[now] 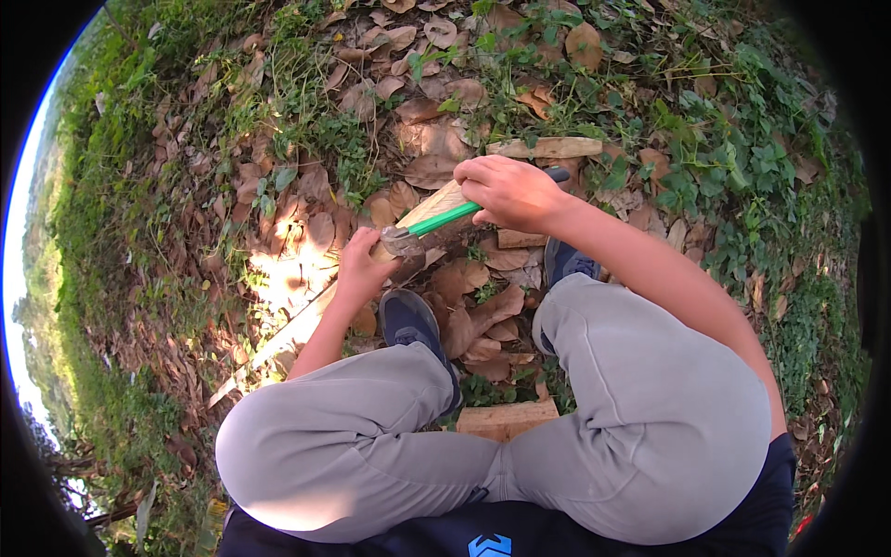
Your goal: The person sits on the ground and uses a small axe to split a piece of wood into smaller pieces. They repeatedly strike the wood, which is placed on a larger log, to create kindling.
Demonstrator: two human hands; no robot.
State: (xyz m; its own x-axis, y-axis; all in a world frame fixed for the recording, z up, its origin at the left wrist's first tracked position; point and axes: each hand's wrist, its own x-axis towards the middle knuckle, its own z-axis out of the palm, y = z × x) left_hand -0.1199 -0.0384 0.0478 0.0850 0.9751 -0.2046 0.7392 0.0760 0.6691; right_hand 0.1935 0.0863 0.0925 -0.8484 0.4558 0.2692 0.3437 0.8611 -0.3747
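Observation:
My right hand point(509, 192) is closed round a hand tool with a green shaft point(440, 219), whose dark end sticks out behind the fist. The tool's dull grey-brown head point(401, 242) is close to my left hand; I cannot tell whether it is a hatchet or a hammer. A pale length of wood point(444, 199) lies slanting just beyond the shaft, partly covered by it and by my right hand. My left hand point(364, 264) is closed on the near left end of this wood, beside the tool's head, with its fingertips partly hidden.
Another split stick point(548, 147) lies beyond my right hand. A wood block point(522, 239) sits near my right shoe, and a larger one point(506, 420) between my bent legs. A long pale strip point(288, 336) runs past my left forearm. Dry leaves point(478, 316) and green plants point(724, 158) cover the ground.

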